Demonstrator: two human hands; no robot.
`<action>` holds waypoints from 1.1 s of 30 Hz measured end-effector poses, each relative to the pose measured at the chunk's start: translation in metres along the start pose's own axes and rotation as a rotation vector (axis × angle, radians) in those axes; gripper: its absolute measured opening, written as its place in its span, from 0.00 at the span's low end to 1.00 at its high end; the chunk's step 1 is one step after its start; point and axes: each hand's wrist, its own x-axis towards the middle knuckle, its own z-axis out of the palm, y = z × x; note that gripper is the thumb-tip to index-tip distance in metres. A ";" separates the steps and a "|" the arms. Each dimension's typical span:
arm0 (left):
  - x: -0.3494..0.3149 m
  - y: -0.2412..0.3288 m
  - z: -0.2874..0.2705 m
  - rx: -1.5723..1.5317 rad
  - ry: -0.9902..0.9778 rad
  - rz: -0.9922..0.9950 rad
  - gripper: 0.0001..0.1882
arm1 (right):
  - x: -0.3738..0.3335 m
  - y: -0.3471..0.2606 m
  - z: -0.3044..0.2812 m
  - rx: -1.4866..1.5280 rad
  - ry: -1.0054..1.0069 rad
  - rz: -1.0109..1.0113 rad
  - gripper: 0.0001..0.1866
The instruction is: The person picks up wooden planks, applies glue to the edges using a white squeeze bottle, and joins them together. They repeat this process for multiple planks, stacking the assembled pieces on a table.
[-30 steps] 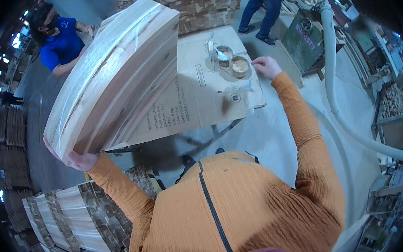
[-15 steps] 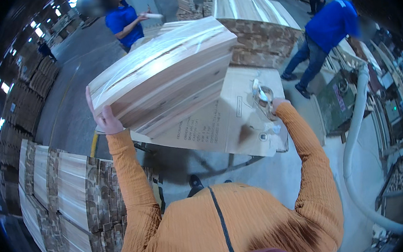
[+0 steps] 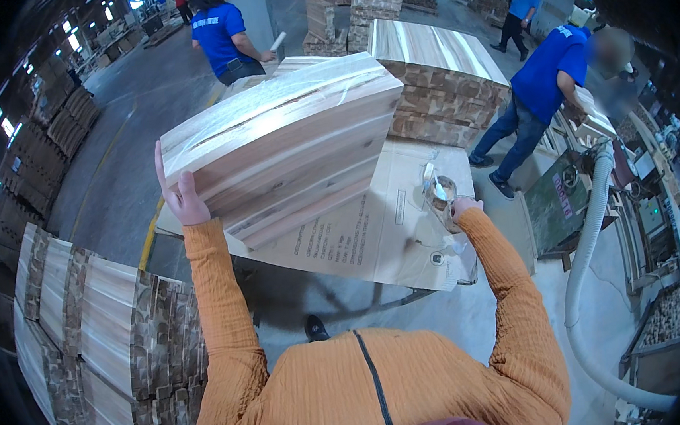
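Observation:
A thick, striped wooden panel (image 3: 296, 164) stands tilted up on a cardboard-covered work surface (image 3: 374, 246). My left hand (image 3: 184, 194) grips its left end, with the thumb on the near face and the fingers round the edge. At the right side of the cardboard sits a small round container (image 3: 444, 196) with brownish contents. A pale, spoon-like tool (image 3: 437, 189) leans in it. My right hand (image 3: 467, 204) is closed right beside the container; what its fingers hold, if anything, is hidden.
Stacked wooden panels (image 3: 112, 310) stand at my left, and another stack (image 3: 446, 84) rises beyond the cardboard. Workers in blue shirts (image 3: 548, 68) (image 3: 218, 34) are to the far right and far left. A pale hose (image 3: 582, 297) curves down beside a green machine (image 3: 556, 199).
My right hand stays beside the container and my left hand keeps its grip on the panel. The view has shifted slightly. The far-left worker has turned away; the right worker's posture has changed.

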 end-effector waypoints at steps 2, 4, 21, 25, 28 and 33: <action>0.001 -0.001 -0.001 0.015 -0.002 0.023 0.39 | 0.000 -0.002 -0.002 0.008 -0.006 0.002 0.13; 0.001 -0.003 -0.003 0.014 -0.005 0.028 0.39 | 0.000 -0.001 -0.002 0.031 0.006 0.000 0.13; -0.004 -0.004 -0.006 0.000 -0.018 0.056 0.36 | -0.011 -0.005 -0.253 0.762 0.229 -0.702 0.05; -0.008 0.005 -0.011 -0.027 0.014 0.019 0.37 | -0.085 -0.102 -0.339 0.466 0.319 -0.910 0.08; -0.007 0.003 -0.002 -0.041 0.003 0.042 0.36 | -0.089 -0.137 -0.349 0.376 0.346 -1.029 0.09; -0.005 0.003 -0.006 -0.027 0.004 0.025 0.36 | -0.115 -0.194 -0.351 0.210 0.393 -1.130 0.09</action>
